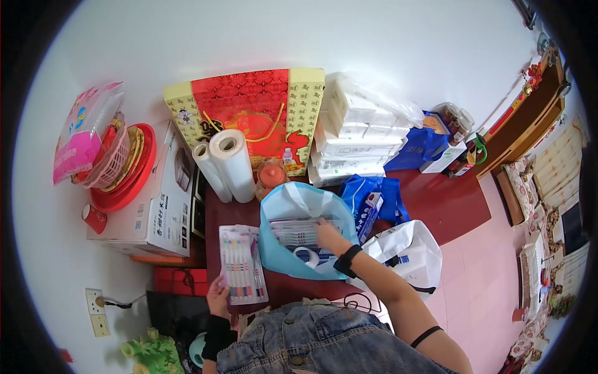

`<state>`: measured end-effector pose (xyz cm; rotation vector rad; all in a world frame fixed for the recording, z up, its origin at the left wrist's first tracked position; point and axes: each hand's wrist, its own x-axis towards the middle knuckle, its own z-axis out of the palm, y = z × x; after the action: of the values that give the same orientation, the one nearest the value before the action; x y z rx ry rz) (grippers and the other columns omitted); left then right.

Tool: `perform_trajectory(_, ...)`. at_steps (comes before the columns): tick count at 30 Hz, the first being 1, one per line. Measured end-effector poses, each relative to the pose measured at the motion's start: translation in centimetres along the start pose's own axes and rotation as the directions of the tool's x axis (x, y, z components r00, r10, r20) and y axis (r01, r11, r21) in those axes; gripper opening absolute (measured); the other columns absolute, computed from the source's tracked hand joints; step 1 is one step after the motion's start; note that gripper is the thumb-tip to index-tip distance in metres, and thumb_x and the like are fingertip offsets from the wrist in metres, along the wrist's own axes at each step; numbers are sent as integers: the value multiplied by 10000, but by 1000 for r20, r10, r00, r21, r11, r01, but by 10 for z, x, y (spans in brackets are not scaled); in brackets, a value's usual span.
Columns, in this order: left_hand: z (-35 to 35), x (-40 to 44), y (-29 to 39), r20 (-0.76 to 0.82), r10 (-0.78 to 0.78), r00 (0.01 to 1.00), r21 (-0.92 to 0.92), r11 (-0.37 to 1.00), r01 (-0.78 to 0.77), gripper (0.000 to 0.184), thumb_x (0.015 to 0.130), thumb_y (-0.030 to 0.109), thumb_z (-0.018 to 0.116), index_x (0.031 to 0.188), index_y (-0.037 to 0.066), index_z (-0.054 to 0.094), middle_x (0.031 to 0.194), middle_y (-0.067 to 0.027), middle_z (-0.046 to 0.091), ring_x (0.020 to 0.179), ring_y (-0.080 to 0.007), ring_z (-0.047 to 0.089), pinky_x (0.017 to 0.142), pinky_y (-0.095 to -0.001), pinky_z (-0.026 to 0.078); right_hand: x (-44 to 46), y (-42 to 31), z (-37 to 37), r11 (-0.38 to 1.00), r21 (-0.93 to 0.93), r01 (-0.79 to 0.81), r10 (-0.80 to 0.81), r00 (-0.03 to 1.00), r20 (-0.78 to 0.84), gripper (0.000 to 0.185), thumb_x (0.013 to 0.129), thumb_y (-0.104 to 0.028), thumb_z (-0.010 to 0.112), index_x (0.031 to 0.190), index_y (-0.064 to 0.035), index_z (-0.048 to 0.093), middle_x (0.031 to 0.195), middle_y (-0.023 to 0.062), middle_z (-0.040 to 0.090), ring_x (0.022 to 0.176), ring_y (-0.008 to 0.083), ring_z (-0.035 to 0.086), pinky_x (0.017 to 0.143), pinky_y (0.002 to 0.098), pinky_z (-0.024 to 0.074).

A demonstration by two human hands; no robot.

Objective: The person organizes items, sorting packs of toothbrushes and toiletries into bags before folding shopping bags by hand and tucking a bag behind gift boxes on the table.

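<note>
My left hand (218, 297) is closed on the lower left edge of a flat clear pack of slim white sticks (240, 262) with coloured bands; whether they are pens or toothbrushes I cannot tell. It lies at the table's front edge. A light blue tote bag (283, 265) stands open to its right. My right hand (332, 237) reaches into the bag, its fingers closed at the right end of a similar pack (293, 234); the fingertips are partly hidden. A white roll of tape or similar ring (306, 256) shows at the bag's front.
Behind the bag stand plastic-film rolls (232, 165), an orange-lidded jar (272, 175), a red and yellow gift bag (249, 93) and stacked tissue packs (358, 134). Blue (392, 193) and white bags (414, 249) sit to the right. A carton (159, 206) is at left.
</note>
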<state>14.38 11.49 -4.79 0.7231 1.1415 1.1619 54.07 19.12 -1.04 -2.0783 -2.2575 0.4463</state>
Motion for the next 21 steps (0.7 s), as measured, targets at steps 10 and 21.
perform_trajectory(10,11,13,-47,156,110,982,953,245,-179,689,607,118,747,1249,76,499,1000,-194,490,954,-346,511,828,-423,434,2,-10,14,994,-107,-12,3,996,-91,251,753,-57,558,1002,-40,588,984,177,561,920,335,572,774,409,493)
perform_trajectory(21,-3,20,-32,-99,12,995,995,-13,99,1207,523,497,804,1412,14,146,1367,-282,296,1264,-432,283,1030,-436,284,-14,-4,-57,998,52,-39,42,997,-68,308,709,-178,655,988,-101,552,770,148,639,743,340,623,655,441,481)
